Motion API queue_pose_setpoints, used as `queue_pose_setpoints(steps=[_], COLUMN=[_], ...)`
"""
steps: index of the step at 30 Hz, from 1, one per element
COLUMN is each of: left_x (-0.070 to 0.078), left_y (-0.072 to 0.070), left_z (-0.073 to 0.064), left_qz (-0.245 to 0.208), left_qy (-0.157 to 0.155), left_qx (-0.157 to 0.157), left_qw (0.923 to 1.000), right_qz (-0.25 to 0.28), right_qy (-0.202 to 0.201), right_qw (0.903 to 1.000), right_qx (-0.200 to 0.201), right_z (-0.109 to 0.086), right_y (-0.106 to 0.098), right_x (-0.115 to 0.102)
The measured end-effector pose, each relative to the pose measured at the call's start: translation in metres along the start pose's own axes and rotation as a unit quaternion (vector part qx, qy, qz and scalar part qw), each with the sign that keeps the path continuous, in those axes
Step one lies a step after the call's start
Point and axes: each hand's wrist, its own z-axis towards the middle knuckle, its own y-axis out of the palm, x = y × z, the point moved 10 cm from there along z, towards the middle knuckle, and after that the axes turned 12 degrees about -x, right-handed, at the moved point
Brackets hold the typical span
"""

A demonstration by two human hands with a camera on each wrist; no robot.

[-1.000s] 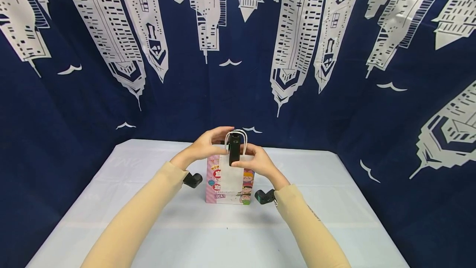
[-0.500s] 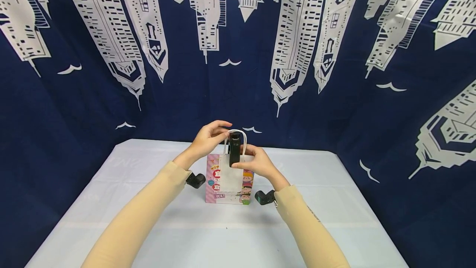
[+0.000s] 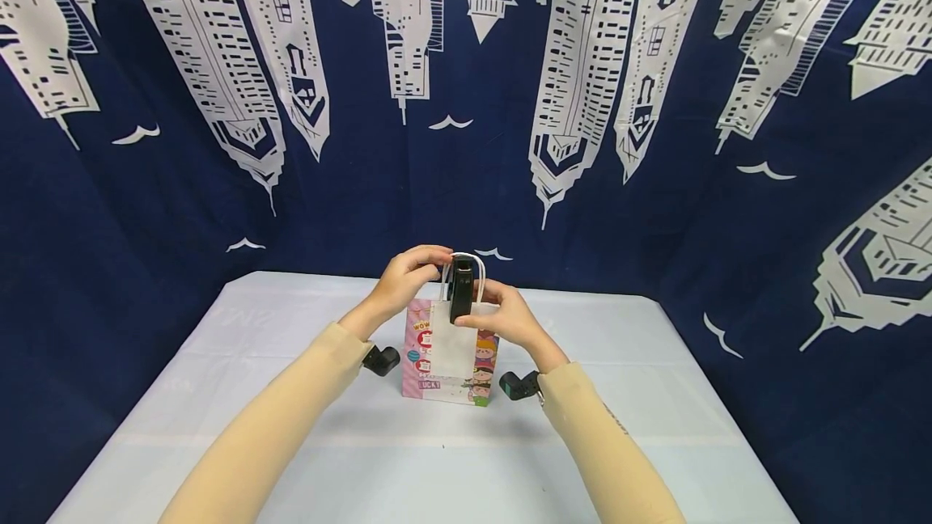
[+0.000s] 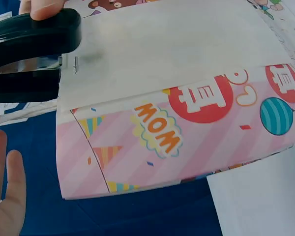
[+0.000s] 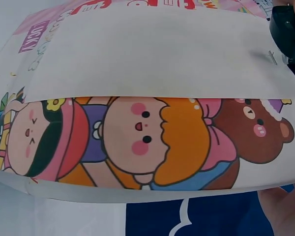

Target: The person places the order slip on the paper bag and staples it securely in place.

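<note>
A patterned paper gift bag (image 3: 417, 354) stands upright on the table, with a white paper sheet (image 3: 451, 350) over its front. My right hand (image 3: 510, 315) holds a black stapler (image 3: 462, 289) at the bag's top, thumb in front. The stapler's jaws straddle the sheet's top edge, where a small staple (image 4: 75, 64) shows in the left wrist view. My left hand (image 3: 400, 281) is left of the stapler, its index fingertip at the white cord handle (image 3: 480, 269). Lower left in the left wrist view, its fingers (image 4: 15, 172) are extended. Fingers behind the bag are hidden.
The bag and both hands are over the far part of a white table (image 3: 364, 467). Behind the table hangs a dark blue cloth (image 3: 408, 184) printed with white buildings. A black wrist camera (image 3: 382, 361) sits on each sleeve.
My left hand has moved off the stapler's top, risen, then lowered slightly towards the handle. My right hand keeps hold of the stapler. The bag has turned slightly, its lower right corner nearer.
</note>
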Motion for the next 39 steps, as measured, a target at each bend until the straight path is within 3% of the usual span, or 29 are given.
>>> queue_pose_setpoints(steps=[7,11,19,27,39], left_x=[0.003,0.007,0.055,0.056,0.058], left_y=[0.005,0.006,0.012,0.011,0.009], left_z=[-0.002,-0.001,-0.007,-0.007,-0.008], left_qz=[0.084,0.096,0.073,0.067,0.068], left_qy=[-0.012,-0.002,0.015,0.013,0.013], left_qx=[-0.014,-0.006,-0.009,-0.012,-0.009], left_qw=[0.9963,0.9954,0.9972,0.9976,0.9976], right_qz=[0.025,0.039,-0.006,-0.029,-0.055], right_qy=[-0.010,-0.008,-0.052,-0.047,-0.121], right_qw=[0.9996,0.9992,0.9982,0.9976,0.9887], right_qx=[-0.002,-0.001,0.031,0.043,0.069], right_z=[0.000,0.000,-0.003,-0.006,-0.011], right_y=[-0.002,-0.002,-0.008,-0.009,-0.013], right_x=[-0.001,0.000,-0.015,-0.019,-0.036])
